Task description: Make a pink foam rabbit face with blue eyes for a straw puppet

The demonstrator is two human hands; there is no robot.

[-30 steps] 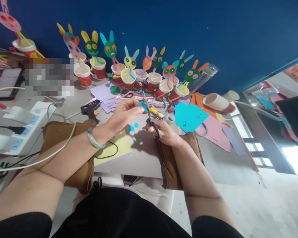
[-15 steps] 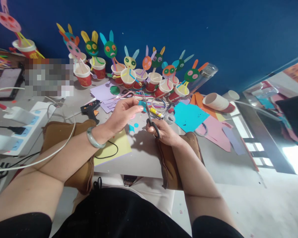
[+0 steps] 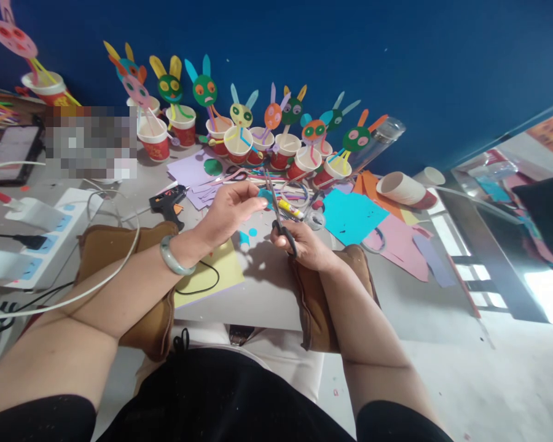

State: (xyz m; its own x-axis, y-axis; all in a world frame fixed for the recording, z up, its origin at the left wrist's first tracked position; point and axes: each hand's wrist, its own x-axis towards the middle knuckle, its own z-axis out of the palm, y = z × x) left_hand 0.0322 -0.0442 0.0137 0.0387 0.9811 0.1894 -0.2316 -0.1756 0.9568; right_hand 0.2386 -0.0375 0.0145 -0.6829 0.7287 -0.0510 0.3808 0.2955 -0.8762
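Note:
Between the thumb and fingers of my left hand (image 3: 233, 212) is a small piece of blue paper (image 3: 266, 196). My right hand (image 3: 304, 244) grips black-handled scissors (image 3: 283, 227), their blades pointing up and away beside the blue paper; whether the blades touch it I cannot tell. Below my hands, a small blue paper disc (image 3: 253, 232) and another blue scrap (image 3: 244, 238) lie on the table. Just past the scissors is a yellow glue stick (image 3: 290, 209). A clear roll of tape (image 3: 314, 219) sits near my right fingers.
Paper cups (image 3: 238, 142) with paper rabbit heads line the blue wall. A black glue gun (image 3: 168, 205) lies left of my hand. Blue paper (image 3: 354, 215) and pink paper (image 3: 403, 245) spread to the right. Brown cushions (image 3: 105, 245) lie under both forearms; a power strip (image 3: 58, 236) stands left.
The blue paper has turned slightly in my left fingers beside the scissor blades. Both hands stay in almost the same place.

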